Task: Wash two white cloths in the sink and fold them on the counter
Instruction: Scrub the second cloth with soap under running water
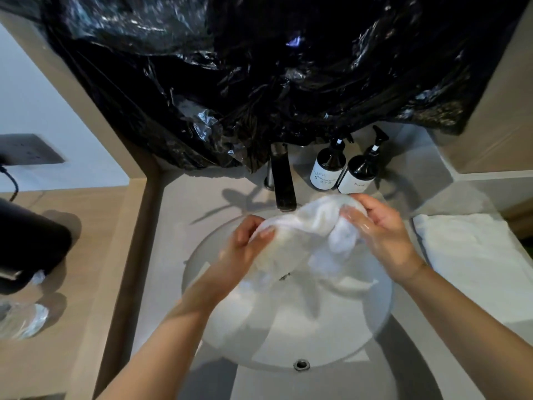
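Both hands over the round white basin sink (288, 336), sharing one wet white terry cloth (314, 217); left hand (245, 243) with its grip closed round the cloth's left end, fingers curled over the fabric; right hand (380, 226) wet and shiny, its grip pinching a bunched fold at the cloth's right end; cloth stretched between the two, held above the basin just in front of the dark rectangular tap spout (284, 180), its lower part hanging down into the bowl. Second white cloth (473, 249) lying flat on the pale stone bench (161, 226) to the right of the sink, apart from both hands. Two dark pump bottles with white labels (343, 168) standing side by side on the bench behind the sink, right of the tap, just beyond the right hand. Crumpled black plastic sheeting (259, 67) covering the wall above the tap. At far left, a black rounded appliance (28, 241) and a clear crinkled plastic wrapper (23, 319) on a wooden surface; grey wall socket (31, 150) above them.
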Action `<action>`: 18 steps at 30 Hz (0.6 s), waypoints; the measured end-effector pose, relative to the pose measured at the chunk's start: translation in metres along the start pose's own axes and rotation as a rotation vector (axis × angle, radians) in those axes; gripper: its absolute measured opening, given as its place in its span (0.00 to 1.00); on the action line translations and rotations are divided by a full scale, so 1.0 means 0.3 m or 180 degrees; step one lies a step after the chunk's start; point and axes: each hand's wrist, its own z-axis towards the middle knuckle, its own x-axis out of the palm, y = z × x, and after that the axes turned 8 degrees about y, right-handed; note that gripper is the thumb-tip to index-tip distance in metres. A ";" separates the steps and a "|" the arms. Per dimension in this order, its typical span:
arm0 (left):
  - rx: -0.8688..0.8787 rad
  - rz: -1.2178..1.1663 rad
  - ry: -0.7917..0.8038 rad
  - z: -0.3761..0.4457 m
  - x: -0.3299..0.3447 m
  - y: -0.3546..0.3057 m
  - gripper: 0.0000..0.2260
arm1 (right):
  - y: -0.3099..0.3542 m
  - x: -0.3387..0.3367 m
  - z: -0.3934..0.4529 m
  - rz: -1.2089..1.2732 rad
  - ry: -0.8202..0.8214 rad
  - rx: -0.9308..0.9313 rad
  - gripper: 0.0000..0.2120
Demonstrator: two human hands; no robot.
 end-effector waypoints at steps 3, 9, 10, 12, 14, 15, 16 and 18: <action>-0.0122 -0.0317 0.0261 -0.005 -0.010 -0.009 0.13 | 0.014 0.009 0.000 0.0281 -0.0011 0.0125 0.04; -0.0983 -0.0196 -0.0278 0.023 -0.003 0.211 0.13 | -0.253 0.056 -0.001 -0.0688 -0.0034 0.0751 0.03; -0.1233 0.0152 -0.0391 0.037 -0.001 0.249 0.13 | -0.302 0.068 -0.005 -0.0821 0.0064 0.0868 0.04; -0.1835 0.1314 -0.0228 0.058 0.003 0.319 0.14 | -0.388 0.097 -0.014 -0.1030 0.0254 0.1005 0.07; -0.2164 0.2490 0.0297 0.055 0.017 0.369 0.17 | -0.477 0.127 -0.024 -0.1763 0.0500 0.0908 0.12; -0.1950 0.2851 0.0435 0.053 0.031 0.402 0.21 | -0.527 0.138 -0.023 -0.2306 0.0587 0.0804 0.15; -0.1494 0.3056 0.0400 0.058 0.049 0.430 0.23 | -0.567 0.154 -0.022 -0.2806 0.0659 0.0707 0.17; -0.0701 0.3146 0.0258 0.096 0.085 0.479 0.26 | -0.638 0.195 -0.012 -0.3460 0.0856 0.0675 0.25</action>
